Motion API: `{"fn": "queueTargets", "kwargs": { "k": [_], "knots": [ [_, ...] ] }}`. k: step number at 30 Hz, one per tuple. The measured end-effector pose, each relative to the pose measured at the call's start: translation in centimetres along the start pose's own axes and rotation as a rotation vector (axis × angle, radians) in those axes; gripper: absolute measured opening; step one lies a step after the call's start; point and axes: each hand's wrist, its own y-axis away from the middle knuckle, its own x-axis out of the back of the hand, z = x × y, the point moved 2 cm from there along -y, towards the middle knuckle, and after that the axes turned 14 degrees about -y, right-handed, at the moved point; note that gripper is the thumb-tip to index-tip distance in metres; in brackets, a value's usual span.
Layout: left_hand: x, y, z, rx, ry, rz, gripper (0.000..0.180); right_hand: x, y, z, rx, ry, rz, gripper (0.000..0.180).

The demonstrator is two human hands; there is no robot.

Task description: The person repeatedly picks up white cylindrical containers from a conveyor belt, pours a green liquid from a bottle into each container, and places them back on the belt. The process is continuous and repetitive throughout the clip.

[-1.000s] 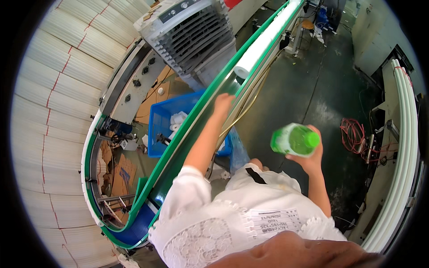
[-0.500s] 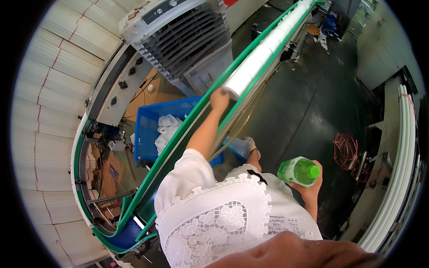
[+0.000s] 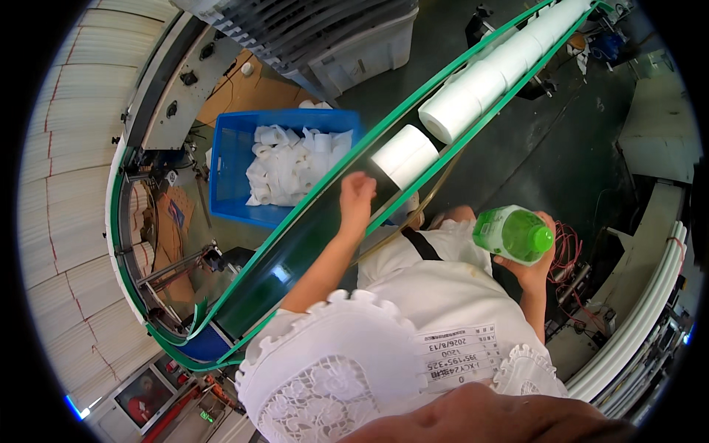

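My left hand (image 3: 357, 193) reaches out onto the dark, green-edged conveyor belt (image 3: 295, 240), fingers loose and holding nothing. A white paper roll (image 3: 405, 153) lies on the belt just beyond its fingertips. Behind it a second roll (image 3: 452, 112) heads a line of further rolls running up the belt. My right hand (image 3: 533, 272) is held close to my body on the right and grips a green plastic bottle (image 3: 513, 235) with a green cap from below. The bottle is tilted, cap toward the camera.
A blue crate (image 3: 225, 173) of loose white paper rolls stands on the floor left of the belt. A grey fan-like machine (image 3: 325, 37) is at the top. Corrugated white panels curve along the left; white rails (image 3: 642, 325) and red cable sit at the right.
The paper rolls have travelled down the belt and the first one is now right at my left hand. The bottle stays gripped in my right hand, slightly higher than half a second ago.
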Motion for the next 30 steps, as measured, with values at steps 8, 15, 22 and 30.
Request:
{"fn": "queueTargets", "kwargs": {
  "k": [8, 15, 22, 30],
  "knots": [
    [-3.7, 0.7, 5.4, 0.187, 0.477, -0.049, 0.066, -1.1, -11.9, -1.3, -0.041, 0.14, -0.372, 0.096],
    [-5.6, 2.5, 6.9, -0.017, 0.373, 0.099, 0.074, -6.5, -20.3, -6.8, 0.371, 0.735, -0.721, 0.09],
    [-6.3, 4.1, 9.1, -0.133, 0.459, 0.149, 0.059, -12.5, -21.6, -10.2, 0.889, 1.074, -0.982, 0.057],
    [-6.7, 4.6, 10.4, -0.172, 0.311, 0.132, 0.063, -16.6, -20.9, -11.5, 1.22, 1.664, -1.112, 0.034]
  ]
}}
